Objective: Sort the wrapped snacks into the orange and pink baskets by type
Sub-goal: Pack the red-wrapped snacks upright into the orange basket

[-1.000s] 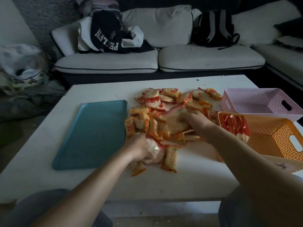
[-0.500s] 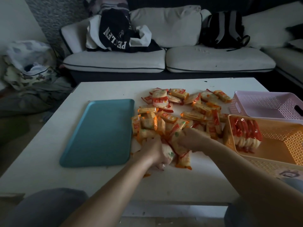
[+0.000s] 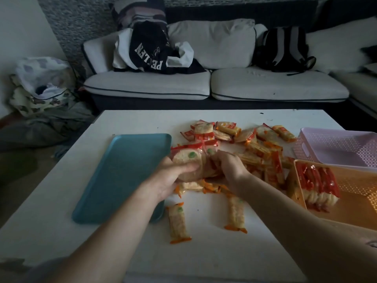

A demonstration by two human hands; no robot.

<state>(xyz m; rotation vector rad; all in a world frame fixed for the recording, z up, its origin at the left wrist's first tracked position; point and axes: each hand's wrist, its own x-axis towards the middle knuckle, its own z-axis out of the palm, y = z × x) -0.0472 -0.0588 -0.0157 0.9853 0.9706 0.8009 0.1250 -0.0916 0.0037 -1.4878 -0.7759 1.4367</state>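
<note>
The left hand (image 3: 171, 177) and right hand (image 3: 230, 168) grip one snack stack (image 3: 187, 158). Loosened, it may spill before the orange basket (image 3: 346, 168) at 3 o'clock.

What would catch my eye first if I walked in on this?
A left hand and right hand grip a stack of round red-wrapped crackers over the white table. Behind them sprawls a pile of orange- and red-wrapped snacks, and at the right an orange perforated plastic basket holds a neat row of red-wrapped ones.
</note>
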